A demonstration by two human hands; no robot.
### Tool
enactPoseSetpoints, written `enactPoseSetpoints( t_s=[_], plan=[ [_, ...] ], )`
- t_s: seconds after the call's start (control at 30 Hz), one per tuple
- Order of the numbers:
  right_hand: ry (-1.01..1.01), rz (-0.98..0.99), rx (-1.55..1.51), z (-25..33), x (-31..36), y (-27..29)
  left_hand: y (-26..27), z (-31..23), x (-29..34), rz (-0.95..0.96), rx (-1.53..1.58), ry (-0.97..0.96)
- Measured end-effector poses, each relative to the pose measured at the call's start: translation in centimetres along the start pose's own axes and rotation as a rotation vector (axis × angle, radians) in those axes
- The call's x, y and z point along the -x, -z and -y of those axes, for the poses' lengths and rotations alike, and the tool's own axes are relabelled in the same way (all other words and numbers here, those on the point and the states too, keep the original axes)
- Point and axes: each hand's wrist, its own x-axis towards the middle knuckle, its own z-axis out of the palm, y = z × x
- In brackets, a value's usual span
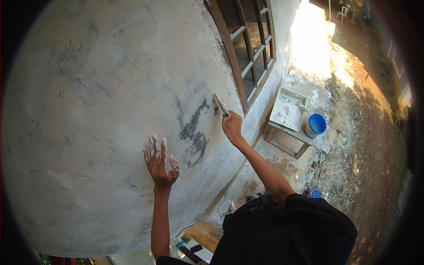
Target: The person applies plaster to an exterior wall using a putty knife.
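Note:
My left hand (pixel 160 161) rests flat on the plastered wall (pixel 101 110), fingers spread and smeared with white putty. My right hand (pixel 232 127) grips a putty knife (pixel 219 105) whose blade presses against the wall just left of the window frame. Dark grey bare patches (pixel 194 132) show in the white coat between my two hands.
A brown wooden window frame (pixel 247 53) with glass panes sits to the right of the knife. Below it a low stand holds a tray of white putty (pixel 288 109) and a blue bucket (pixel 315 125). A small blue lid (pixel 315 193) lies on the dirt ground. Tools (pixel 191 251) lie near my feet.

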Motion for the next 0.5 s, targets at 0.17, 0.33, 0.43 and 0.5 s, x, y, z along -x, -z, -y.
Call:
enactPoseSetpoints(
  t_s=[0.17, 0.33, 0.43, 0.5],
  plan=[
    [0.090, 0.109, -0.004, 1.8, 3.4, -1.9, -0.2, 0.3, 0.4, 0.023, -0.022, 0.024],
    [0.167, 0.235, -0.038, 2.0, 7.2, -1.0, -1.0, 0.1, -0.2, -0.003, 0.007, 0.011],
    [0.122, 0.212, -0.085, 1.0, 6.5, -0.3, -1.2, -0.1, -0.3, -0.005, 0.018, 0.002],
    [-0.020, 0.112, -0.044, 0.9, 3.7, 0.2, -1.1, -0.2, -0.4, -0.001, 0.024, 0.000]
  ],
)
